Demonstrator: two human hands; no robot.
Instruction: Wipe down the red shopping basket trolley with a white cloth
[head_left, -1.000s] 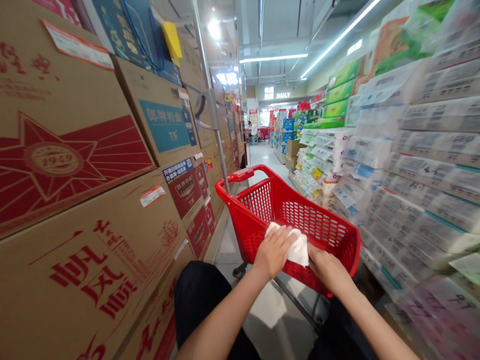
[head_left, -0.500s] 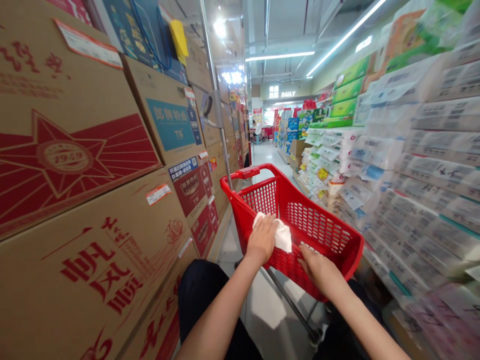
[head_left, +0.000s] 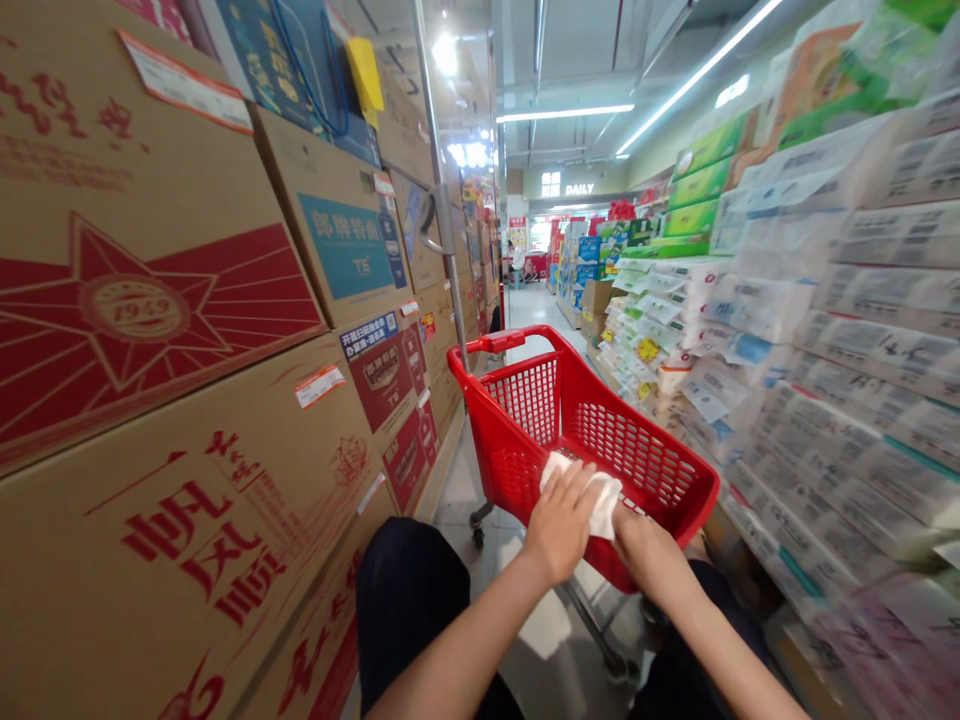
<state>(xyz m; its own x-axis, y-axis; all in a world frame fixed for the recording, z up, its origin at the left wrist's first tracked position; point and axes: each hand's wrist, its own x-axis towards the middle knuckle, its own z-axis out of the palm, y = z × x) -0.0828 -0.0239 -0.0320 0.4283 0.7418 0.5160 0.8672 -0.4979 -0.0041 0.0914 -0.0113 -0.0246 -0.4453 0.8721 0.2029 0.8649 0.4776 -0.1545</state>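
A red plastic shopping cart [head_left: 504, 462] with perforated walls stands in front of my knees. My left hand [head_left: 561, 522] is closed over a white cloth [head_left: 605, 503] and presses it on the cart's near upper rim. The cloth sticks out past the fingers on both sides. Just right of it, my right hand [head_left: 649, 552] grips the same rim, its fingertips partly hidden. The two hands are close together, and the cloth's edge reaches the right hand. Inside, the visible part of the basket holds nothing.
Cardboard cartons [head_left: 187, 400] are stacked along the left, close to my left knee [head_left: 412, 580]. A metal pole [head_left: 442, 200] rises beside the cart's handle [head_left: 499, 343]. Wrapped paper packs [head_left: 847, 400] are piled on the right. Down the aisle [head_left: 529, 305] a person [head_left: 517, 262] is visible.
My left hand and the cloth have slid right and toward me along the rim, closing the gap to my right hand. The right hand still grips the rim, slightly shifted.
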